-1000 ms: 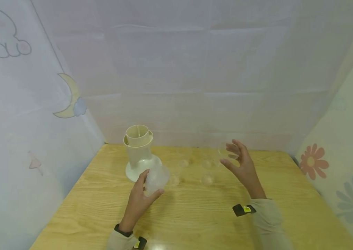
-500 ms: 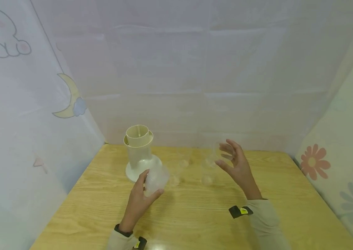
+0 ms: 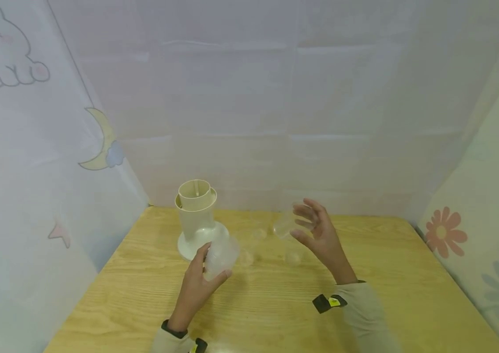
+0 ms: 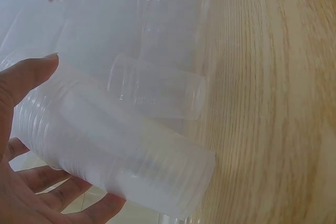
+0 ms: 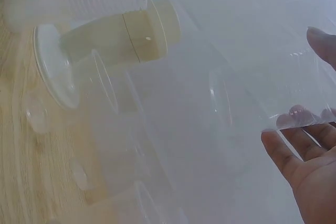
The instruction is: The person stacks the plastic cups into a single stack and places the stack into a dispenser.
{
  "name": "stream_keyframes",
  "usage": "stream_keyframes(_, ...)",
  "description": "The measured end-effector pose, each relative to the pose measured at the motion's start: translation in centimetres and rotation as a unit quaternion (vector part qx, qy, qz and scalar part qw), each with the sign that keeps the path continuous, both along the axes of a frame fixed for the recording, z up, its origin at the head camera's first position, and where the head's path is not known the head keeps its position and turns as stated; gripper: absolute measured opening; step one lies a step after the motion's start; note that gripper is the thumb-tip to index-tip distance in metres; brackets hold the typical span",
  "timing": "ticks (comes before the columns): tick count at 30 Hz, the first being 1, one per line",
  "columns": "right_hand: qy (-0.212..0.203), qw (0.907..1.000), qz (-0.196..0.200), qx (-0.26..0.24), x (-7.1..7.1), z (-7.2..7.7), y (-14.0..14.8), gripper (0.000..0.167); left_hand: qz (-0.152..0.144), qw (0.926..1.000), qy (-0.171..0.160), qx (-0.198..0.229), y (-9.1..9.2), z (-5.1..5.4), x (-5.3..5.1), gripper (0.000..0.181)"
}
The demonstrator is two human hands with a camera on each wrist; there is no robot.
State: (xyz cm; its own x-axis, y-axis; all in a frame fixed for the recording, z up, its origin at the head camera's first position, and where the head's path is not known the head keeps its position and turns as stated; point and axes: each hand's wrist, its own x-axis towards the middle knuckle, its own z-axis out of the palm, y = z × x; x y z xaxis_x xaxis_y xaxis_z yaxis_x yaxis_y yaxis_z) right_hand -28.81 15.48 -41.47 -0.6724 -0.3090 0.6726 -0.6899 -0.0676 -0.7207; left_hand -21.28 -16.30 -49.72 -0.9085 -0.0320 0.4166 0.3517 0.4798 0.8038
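Plastic stack [image 3: 223, 254] gripped in left hand [image 3: 197, 283], cup [image 3: 283, 227] in right hand [image 3: 321, 241]. Likely light, slick, dentable: hold sides gently.

Printed moon [image 3: 108, 133], bunny [image 3: 2, 55], red flower [image 3: 446, 232]

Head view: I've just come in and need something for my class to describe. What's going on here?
Someone is working at a wooden table. The left hand holds a stack of nested cups in front of a cream stand, and the right hand holds a single clear cup off the table. More standing cups, also clear, are between and beyond the hands, too transparent to count with certainty.
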Motion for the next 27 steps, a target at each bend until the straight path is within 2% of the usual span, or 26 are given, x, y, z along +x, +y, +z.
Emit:
stream_keyframes(8,0.000,0.9998,0.013,0.015,-0.2,0.4,-1.7,0.077,-0.002,0.9999,0.011,0.001,0.0,0.1,-0.2,0.078)
stream_keyframes(14,-0.006,0.9995,0.029,0.013,-0.1,0.3,-2.5,0.077,-0.003,0.9999,0.012,0.002,0.1,0.1,0.0,0.078)
stream_keyframes(18,0.003,0.9993,0.032,0.017,-0.2,0.5,-2.8,0.078,-0.003,0.9999,0.017,0.000,0.2,0.1,-0.1,0.079)
stream_keyframes(27,0.004,0.9982,0.059,0.009,-0.4,0.4,-3.6,0.075,0.002,1.0000,-0.002,-0.009,0.2,0.3,-0.1,0.079)
